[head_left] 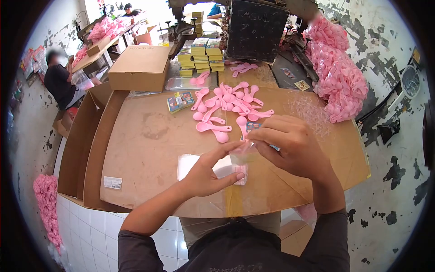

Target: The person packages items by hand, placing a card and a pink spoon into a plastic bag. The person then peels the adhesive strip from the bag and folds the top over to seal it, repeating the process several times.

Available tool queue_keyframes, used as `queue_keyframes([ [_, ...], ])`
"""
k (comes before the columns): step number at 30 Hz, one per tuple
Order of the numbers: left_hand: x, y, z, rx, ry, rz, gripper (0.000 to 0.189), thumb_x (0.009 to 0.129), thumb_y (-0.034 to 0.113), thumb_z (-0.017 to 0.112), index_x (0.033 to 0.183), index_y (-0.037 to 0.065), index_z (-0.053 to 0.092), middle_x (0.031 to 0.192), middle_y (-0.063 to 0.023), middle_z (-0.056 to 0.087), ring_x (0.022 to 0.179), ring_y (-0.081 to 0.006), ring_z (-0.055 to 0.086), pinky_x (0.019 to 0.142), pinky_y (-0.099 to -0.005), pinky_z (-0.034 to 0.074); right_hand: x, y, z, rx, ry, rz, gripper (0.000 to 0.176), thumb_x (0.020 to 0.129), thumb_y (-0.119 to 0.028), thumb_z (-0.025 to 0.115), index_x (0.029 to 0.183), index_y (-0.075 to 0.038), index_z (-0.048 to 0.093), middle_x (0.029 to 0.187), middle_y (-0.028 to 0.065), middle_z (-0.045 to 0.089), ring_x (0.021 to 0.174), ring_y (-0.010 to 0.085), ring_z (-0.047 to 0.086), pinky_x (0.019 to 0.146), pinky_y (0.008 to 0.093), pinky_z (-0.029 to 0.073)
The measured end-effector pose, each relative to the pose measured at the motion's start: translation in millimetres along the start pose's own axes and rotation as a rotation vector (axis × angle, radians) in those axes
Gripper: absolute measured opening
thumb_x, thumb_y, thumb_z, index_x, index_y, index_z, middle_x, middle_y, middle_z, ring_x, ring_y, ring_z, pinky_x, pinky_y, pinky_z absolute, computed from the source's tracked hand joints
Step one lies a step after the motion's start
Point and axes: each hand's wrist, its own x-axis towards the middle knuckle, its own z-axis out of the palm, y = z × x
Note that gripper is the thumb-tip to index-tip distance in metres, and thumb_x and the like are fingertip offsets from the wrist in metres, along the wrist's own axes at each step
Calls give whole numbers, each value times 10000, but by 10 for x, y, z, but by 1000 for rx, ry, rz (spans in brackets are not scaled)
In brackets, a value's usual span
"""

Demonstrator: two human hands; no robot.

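Observation:
My left hand (pixel 206 177) is over the near middle of the cardboard-covered table, thumb and fingers around a small clear plastic bag (pixel 239 159). My right hand (pixel 290 147) is closed in a pinch at the bag's upper edge; its fingertips hide what exactly is between them. Just beyond these fingertips lies a pink measuring spoon (pixel 242 123), beside a printed card (pixel 253 127) partly covered by the hand. Under my left hand is a stack of clear plastic bags (pixel 186 165). A heap of pink spoons (pixel 226 99) spreads beyond both hands.
A bundle of printed cards (pixel 180 102) lies left of the heap. Behind stand stacked card bundles (pixel 199 52), a carton (pixel 140 65) and a black machine (pixel 256 31). Plastic scraps (pixel 310 113) and bagged pink spoons (pixel 337 77) are at right. A person (pixel 63 81) sits far left.

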Motion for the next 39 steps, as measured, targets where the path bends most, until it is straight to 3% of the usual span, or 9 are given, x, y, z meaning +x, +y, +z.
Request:
queue_keyframes([
  [9, 5, 19, 36, -265, 91, -181, 316, 1060, 73, 568, 1361, -22, 577, 1235, -107, 716, 1110, -142, 689, 973, -305, 543, -4, -29, 127, 145, 25, 94, 193, 832, -11, 762, 1022, -37, 738, 843, 91, 689, 737, 250, 677, 665, 342, 535],
  [14, 18, 34, 19, -352, 151, -290, 292, 1057, 55, 569, 1338, -18, 597, 1131, -108, 746, 1050, -129, 698, 909, -280, 555, -5, 20, 309, 162, 221, 109, 178, 844, -7, 762, 1010, -53, 716, 940, 103, 682, 818, 271, 677, 701, 344, 536],
  [17, 28, 67, -3, -374, 167, -318, 315, 1053, 55, 578, 1358, -22, 580, 1107, -115, 753, 1042, -131, 700, 902, -273, 556, 4, 28, 350, 33, 290, -25, 195, 821, -51, 764, 999, -70, 686, 992, 70, 654, 904, 257, 653, 748, 387, 505],
  [20, 22, 111, 26, -374, 177, -334, 342, 1048, 53, 586, 1381, -20, 562, 1105, -114, 753, 1009, -117, 700, 877, -254, 551, 23, -38, 352, -59, 193, -81, 192, 807, -71, 773, 981, -85, 691, 1056, 51, 646, 996, 246, 636, 830, 389, 488],
  [23, 6, 74, 82, -339, 213, -261, 369, 1045, 47, 586, 1404, -24, 539, 1071, -100, 761, 986, -99, 698, 856, -249, 551, 23, -80, 396, -177, 180, -91, 198, 787, -96, 782, 964, -83, 693, 1068, 50, 643, 1055, 236, 622, 899, 384, 464],
  [26, -7, 73, 34, -146, 164, -278, 377, 1027, 91, 629, 1372, -40, 555, 981, -125, 788, 852, -109, 734, 726, -263, 560, 23, -79, 447, -246, 168, -125, 198, 786, -140, 755, 959, -63, 696, 1068, 49, 643, 1085, 226, 612, 940, 388, 443],
  [32, -22, 36, 84, 282, 147, -105, 422, 963, 97, 694, 1346, -33, 576, 916, -145, 783, 701, -209, 763, 623, -297, 569, -29, -22, 603, -497, 107, -249, 181, 812, -176, 677, 926, -35, 679, 1051, 54, 634, 1054, 222, 609, 936, 384, 443],
  [38, 17, 156, 11, 184, 41, -182, 441, 993, 104, 662, 1410, -3, 567, 900, -118, 787, 707, -152, 744, 658, -288, 561, -51, 167, 485, -162, 241, 112, 117, 848, -98, 650, 954, -49, 645, 991, 84, 595, 970, 224, 594, 868, 404, 456],
  [39, 12, 139, 0, 72, 49, -228, 420, 1012, 106, 640, 1409, -12, 565, 952, -127, 787, 777, -143, 740, 708, -280, 562, -89, 262, 400, 105, 204, 213, 80, 889, -101, 636, 951, -51, 626, 947, 84, 601, 900, 200, 606, 792, 378, 474],
])
